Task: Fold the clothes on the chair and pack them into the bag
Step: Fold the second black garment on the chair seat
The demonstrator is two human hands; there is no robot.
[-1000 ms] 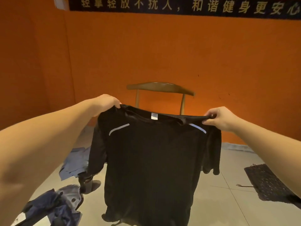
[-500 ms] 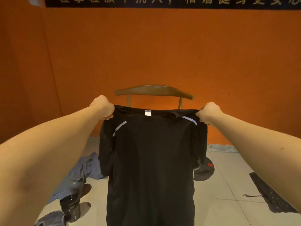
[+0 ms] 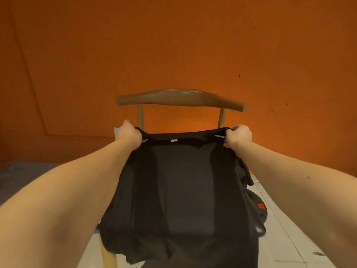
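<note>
Lowered since the earlier frame: the black T-shirt (image 3: 183, 190), hung upright before, is now brought down and spread over the seat of the chair (image 3: 179, 98), collar toward the backrest, hem draped off the front of the seat.

- Left grip (image 3: 129, 135): closed on the shirt's left shoulder, just below the backrest's left post.
- Right grip (image 3: 238, 137): closed on the right shoulder, just below the right post. The collar line is held level and taut between the two.

Step in hand, as judged: laying the shirt flat for folding. Both shoulders are best set down together, with tension kept until the cloth rests, so that no crease is trapped. The sleeves appear tucked along both sides and are worth checking before the first fold.

Edges: the seat edges are hidden under the cloth. Cloth overhangs the front and right of the seat, so slipping is a risk.

Open room: a clear gap is seen between collar and backrest. A dark round object (image 3: 258, 207) lies on the floor just right of the chair.

Bag: not in view.
</note>
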